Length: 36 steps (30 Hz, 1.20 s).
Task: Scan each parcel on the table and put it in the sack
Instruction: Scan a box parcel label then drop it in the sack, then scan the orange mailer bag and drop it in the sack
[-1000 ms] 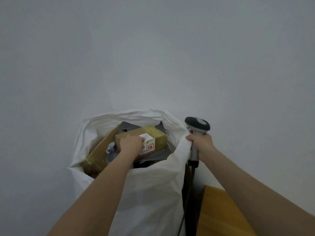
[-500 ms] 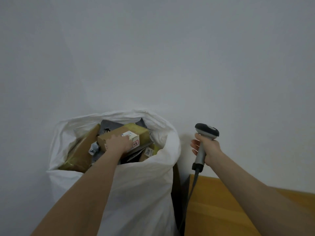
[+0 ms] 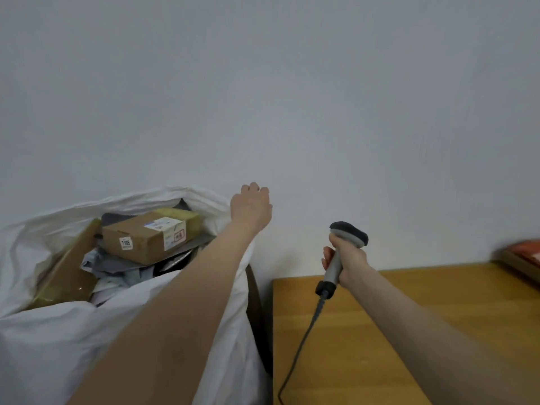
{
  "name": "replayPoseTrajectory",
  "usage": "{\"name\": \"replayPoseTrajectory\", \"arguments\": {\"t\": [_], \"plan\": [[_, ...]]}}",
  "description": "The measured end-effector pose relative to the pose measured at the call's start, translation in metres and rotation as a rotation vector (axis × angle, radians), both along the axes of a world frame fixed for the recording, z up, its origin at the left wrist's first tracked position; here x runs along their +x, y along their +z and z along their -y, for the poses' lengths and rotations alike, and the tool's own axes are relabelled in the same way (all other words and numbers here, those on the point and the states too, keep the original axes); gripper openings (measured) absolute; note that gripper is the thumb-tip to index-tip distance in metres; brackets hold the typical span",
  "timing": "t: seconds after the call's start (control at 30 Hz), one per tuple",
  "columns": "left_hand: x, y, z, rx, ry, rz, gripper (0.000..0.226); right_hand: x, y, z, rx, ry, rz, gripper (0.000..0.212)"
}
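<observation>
A white sack (image 3: pixel 140 197) stands at the left, filled to the top with parcels. On top lies a brown cardboard box (image 3: pixel 140 244) with white labels, and nothing is touching it. My left hand (image 3: pixel 251 209) hovers over the sack's right rim, against the wall, with its fingers loosely curled and nothing in it. My right hand (image 3: pixel 347 258) is gripping the handle of a grey barcode scanner (image 3: pixel 349 232) above the wooden table's (image 3: pixel 365 331) left end. The scanner's cable hangs down past the table's front.
Inside the sack, a flat cardboard parcel (image 3: pixel 67 273) leans at the left and grey mailer bags (image 3: pixel 117 264) lie under the box. A dark object (image 3: pixel 258 317) stands between sack and table. A blurred red-orange parcel (image 3: pixel 523 252) sits at the table's far right.
My left hand has let go of the labelled box in the sack and moved up and to the right. The view has swung right, showing more of the table.
</observation>
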<state>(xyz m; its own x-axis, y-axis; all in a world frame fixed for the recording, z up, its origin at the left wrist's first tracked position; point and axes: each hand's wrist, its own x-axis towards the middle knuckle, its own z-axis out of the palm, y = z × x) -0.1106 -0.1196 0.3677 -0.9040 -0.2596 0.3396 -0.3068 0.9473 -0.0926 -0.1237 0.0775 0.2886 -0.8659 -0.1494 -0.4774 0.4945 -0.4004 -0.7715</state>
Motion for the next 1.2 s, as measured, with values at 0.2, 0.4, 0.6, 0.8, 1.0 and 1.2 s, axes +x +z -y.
{"name": "replayPoseTrajectory", "arguments": {"t": [0.2, 0.4, 0.6, 0.8, 1.0, 1.2], "plan": [[-0.035, -0.049, -0.135, 0.057, -0.225, 0.148, 0.042, -0.005, -0.025, -0.105, 0.066, -0.142, 0.038, 0.013], [-0.068, -0.105, -0.269, 0.118, -0.385, 0.276, 0.042, -0.025, -0.06, -0.244, 0.126, -0.306, 0.092, 0.021], [-0.114, -0.144, -0.42, 0.199, -0.458, 0.386, 0.045, -0.055, -0.092, -0.399, 0.143, -0.437, 0.195, 0.023], [-0.15, -0.17, -0.54, 0.213, -0.5, 0.482, 0.047, -0.083, -0.107, -0.522, 0.176, -0.563, 0.262, 0.021], [-0.2, -0.196, -0.618, 0.224, -0.531, 0.544, 0.046, -0.127, -0.127, -0.598, 0.182, -0.641, 0.301, 0.019], [-0.268, -0.238, -0.66, 0.313, -0.521, 0.581, 0.044, -0.192, -0.153, -0.642, 0.202, -0.657, 0.309, 0.019]]}}
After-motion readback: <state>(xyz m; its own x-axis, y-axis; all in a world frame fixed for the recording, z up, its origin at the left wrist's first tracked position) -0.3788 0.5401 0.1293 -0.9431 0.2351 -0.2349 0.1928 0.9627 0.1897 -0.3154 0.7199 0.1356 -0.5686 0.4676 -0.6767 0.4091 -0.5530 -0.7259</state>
